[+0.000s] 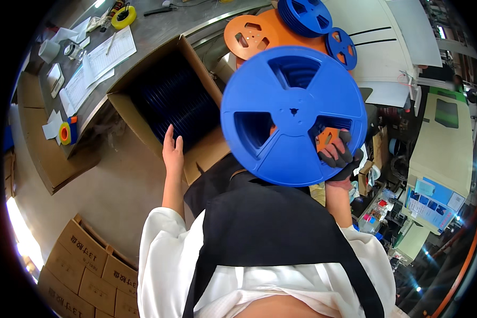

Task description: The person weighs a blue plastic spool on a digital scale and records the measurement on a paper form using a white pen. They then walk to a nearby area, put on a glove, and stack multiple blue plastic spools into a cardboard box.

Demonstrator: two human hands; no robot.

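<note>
A stack of large blue plastic reels (297,114) is held up in front of me, its round face with three wide cut-outs toward me. My right hand (340,153), in a dark glove with bare fingertips, grips the reels through the lower right cut-out. My left hand (173,148) is bare and empty, its fingers stretched out beside the near edge of an open cardboard box (201,159). Inside that box stand many dark blue reels (180,103) packed in a row.
Orange reels (249,36) and smaller blue reels (307,16) lie beyond the held stack. A metal table (164,24) with papers (108,53) and yellow tape (123,17) is at the far left. Stacked cartons (85,254) stand lower left, a pale machine (442,143) right.
</note>
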